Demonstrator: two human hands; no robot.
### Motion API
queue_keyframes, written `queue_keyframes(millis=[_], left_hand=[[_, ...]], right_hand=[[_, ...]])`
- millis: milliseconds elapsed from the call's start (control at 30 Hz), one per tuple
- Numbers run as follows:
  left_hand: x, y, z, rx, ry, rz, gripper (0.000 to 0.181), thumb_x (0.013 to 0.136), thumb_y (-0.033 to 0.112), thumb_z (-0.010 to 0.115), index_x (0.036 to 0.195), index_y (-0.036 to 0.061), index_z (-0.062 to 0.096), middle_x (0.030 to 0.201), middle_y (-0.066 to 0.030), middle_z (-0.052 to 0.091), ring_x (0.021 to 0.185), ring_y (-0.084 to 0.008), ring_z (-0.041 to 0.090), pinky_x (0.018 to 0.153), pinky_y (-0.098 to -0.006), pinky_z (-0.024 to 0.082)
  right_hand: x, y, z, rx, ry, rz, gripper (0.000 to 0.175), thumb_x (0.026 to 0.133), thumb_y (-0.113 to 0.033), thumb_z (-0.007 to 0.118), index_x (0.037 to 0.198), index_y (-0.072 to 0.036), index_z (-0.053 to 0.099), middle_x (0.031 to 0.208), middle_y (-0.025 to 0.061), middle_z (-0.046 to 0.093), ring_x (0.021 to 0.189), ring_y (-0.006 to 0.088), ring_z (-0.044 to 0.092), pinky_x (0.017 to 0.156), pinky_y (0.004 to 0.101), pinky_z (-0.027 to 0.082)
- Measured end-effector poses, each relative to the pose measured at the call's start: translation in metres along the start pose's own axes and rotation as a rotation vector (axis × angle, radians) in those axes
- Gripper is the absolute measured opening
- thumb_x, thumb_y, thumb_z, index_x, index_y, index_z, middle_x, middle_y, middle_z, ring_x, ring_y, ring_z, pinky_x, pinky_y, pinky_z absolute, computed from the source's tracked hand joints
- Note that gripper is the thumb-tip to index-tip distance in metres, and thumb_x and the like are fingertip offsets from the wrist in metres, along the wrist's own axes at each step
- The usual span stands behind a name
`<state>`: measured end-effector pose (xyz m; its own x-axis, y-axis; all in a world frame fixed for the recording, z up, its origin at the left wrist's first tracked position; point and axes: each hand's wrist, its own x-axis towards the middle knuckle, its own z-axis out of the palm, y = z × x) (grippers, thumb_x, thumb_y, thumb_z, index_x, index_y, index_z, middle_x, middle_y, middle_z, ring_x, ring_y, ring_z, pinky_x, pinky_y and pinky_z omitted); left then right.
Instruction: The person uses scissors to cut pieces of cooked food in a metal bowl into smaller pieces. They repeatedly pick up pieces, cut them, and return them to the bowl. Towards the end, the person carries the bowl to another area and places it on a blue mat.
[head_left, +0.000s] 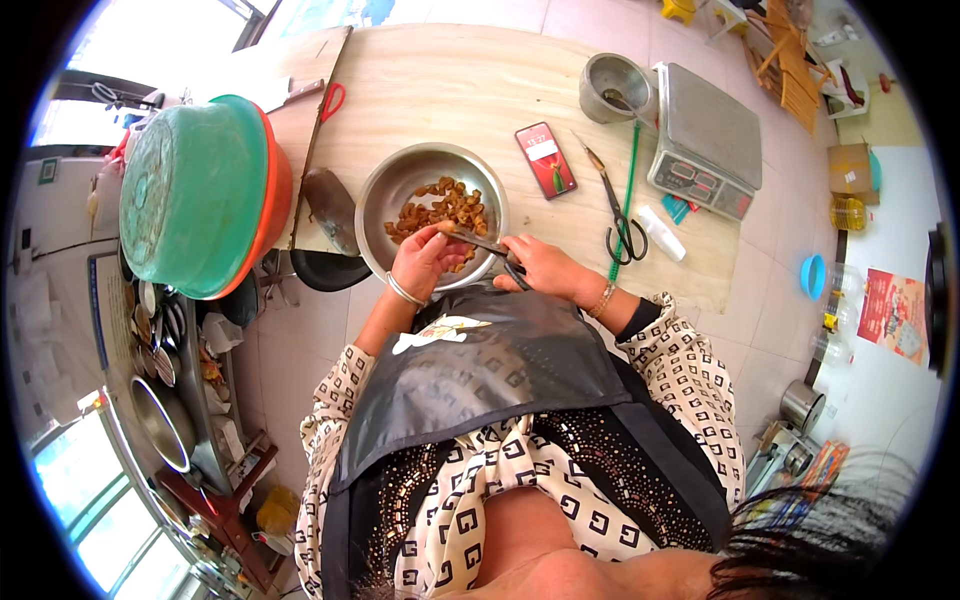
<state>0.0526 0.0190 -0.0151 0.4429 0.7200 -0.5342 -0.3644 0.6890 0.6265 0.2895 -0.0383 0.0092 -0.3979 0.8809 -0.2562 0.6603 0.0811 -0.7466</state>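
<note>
A steel bowl (365, 225) at the table's near edge holds many small brown food pieces (459, 204). Over its near rim, my left hand (421, 259) pinches a brown piece (447, 226) between thumb and fingers. From the right, my right hand (546, 264) grips dark-handled scissors (480, 241), whose blades point left and reach the pinched piece. Whether the blades touch it is unclear. To the right of the bowl lie a phone (546, 160) with a lit screen and a second pair of black-handled scissors (627, 236).
A digital scale (709, 124) and metal pot (616, 88) stand at the table's right. Upturned green basin (191, 195) fills the left, near a cleaver (296, 92) and red scissors handle (332, 101). A green stick (634, 161) and white tube (661, 233) lie right.
</note>
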Motion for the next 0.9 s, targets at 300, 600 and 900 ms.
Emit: queue_keyframes(millis=[300,600,900], left_hand=[[-0.014,-0.009,0.002,0.228,0.090,0.031,0.018,0.094,0.011,0.049,0.105,-0.0034,0.055,0.096,-0.0127,0.063,0.076,-0.0163,0.062,0.072,-0.0300,0.054],[-0.008,-0.012,-0.012,0.190,0.201,-0.048,0.021,0.094,0.015,0.053,0.106,-0.0016,0.049,0.089,-0.0141,0.063,0.067,-0.0165,0.061,0.058,-0.0279,0.053],[-0.007,-0.011,-0.028,-0.164,0.041,-0.069,0.017,0.095,0.012,0.049,0.106,-0.0007,0.053,0.090,-0.0142,0.062,0.076,-0.0222,0.062,0.068,-0.0340,0.053]], right_hand=[[0.009,0.005,0.007,-0.047,-0.015,-0.051,0.048,0.083,-0.050,0.059,0.088,-0.002,0.057,0.072,0.0208,0.060,0.069,0.0391,0.059,0.061,0.0449,0.047],[0.008,0.009,0.012,-0.055,-0.036,0.000,0.049,0.083,-0.050,0.059,0.079,-0.002,0.056,0.064,0.0209,0.059,0.062,0.0401,0.059,0.057,0.0456,0.046],[0.008,-0.008,0.003,0.125,-0.098,0.093,0.056,0.080,-0.052,0.063,0.104,-0.002,0.057,0.084,0.0188,0.063,0.081,0.0362,0.062,0.072,0.0418,0.048]])
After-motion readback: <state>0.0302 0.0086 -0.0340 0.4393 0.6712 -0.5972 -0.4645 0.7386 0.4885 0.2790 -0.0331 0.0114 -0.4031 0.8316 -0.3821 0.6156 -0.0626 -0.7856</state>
